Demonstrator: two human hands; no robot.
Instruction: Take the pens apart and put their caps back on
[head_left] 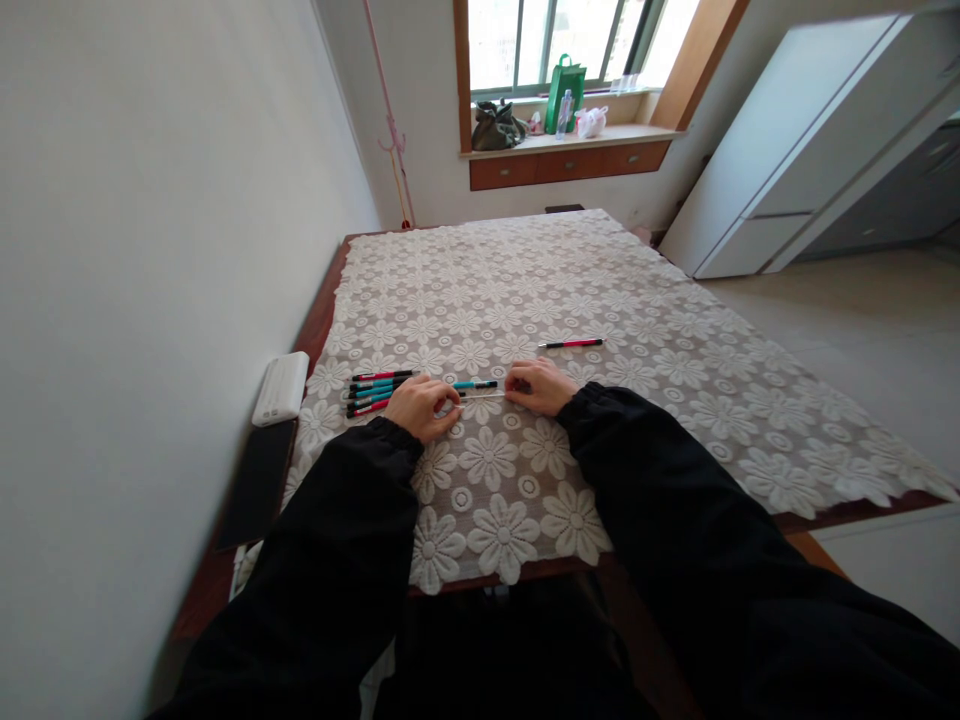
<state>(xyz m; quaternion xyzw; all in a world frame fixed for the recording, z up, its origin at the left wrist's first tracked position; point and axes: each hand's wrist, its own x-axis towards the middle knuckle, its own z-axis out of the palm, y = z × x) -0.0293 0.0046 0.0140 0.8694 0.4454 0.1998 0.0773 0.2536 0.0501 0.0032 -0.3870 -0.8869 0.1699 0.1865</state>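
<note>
Both my hands are low over the lace tablecloth (506, 535), facing each other. A thin white strand (484, 396) runs straight between them; whether it is a cord, a band or a stick I cannot tell. My left hand (421, 406) pinches its left end, and the fingers of my right hand (541, 386) are closed at the other end. Just behind the strand lies a teal pen (476, 384) with a black end. Several red, teal and black pens (371, 392) lie side by side at my left hand, which partly hides them. Beyond my right hand is a single red-and-black pen (574, 344).
On the table's left edge are a white box-shaped device (281, 388) and a dark flat object (259, 470), near the wall (150, 250). A windowsill (525, 143) holds a green bag (564, 95) and other items. A white fridge (795, 140) stands at right.
</note>
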